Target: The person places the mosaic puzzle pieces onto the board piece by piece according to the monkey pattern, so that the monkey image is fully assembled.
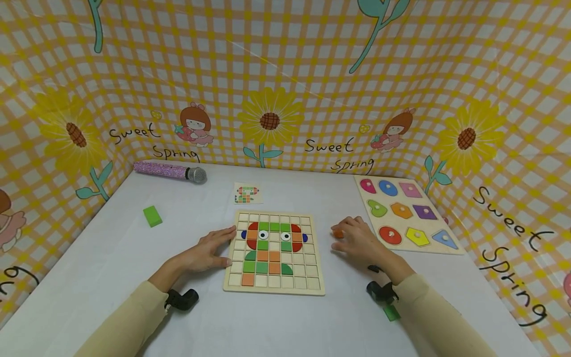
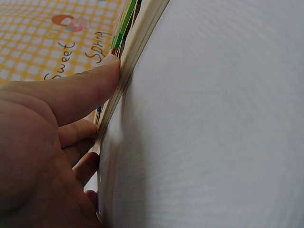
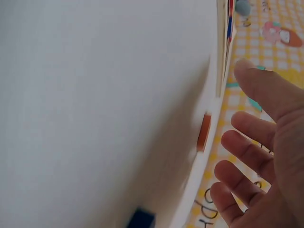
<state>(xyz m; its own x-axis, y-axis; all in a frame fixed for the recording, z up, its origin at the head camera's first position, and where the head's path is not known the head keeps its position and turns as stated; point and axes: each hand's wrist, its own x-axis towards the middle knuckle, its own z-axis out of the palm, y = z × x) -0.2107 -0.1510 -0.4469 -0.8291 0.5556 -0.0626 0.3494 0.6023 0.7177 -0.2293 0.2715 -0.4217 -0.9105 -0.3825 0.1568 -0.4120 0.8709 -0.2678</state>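
Observation:
A wooden grid board (image 1: 273, 291) lies on the white table, with coloured tiles forming an animal figure with two eye pieces. My left hand (image 1: 202, 255) rests at its left side; in the left wrist view the thumb (image 2: 90, 90) and fingers touch the board's edge. To the right of the board, my right hand (image 1: 359, 243) hovers just over an orange tile (image 1: 337, 233) on the table. In the right wrist view its fingers (image 3: 247, 152) are loosely bent and apart from the orange tile (image 3: 204, 133), with nothing in them.
Behind the board lies a small pattern card (image 1: 249, 193). A glittery microphone (image 1: 169, 171) is at the back left, near a green block (image 1: 152, 216). A knobbed shape puzzle (image 1: 403, 196) sits at the right. Another green block (image 1: 391, 312) is partly hidden below my right wrist.

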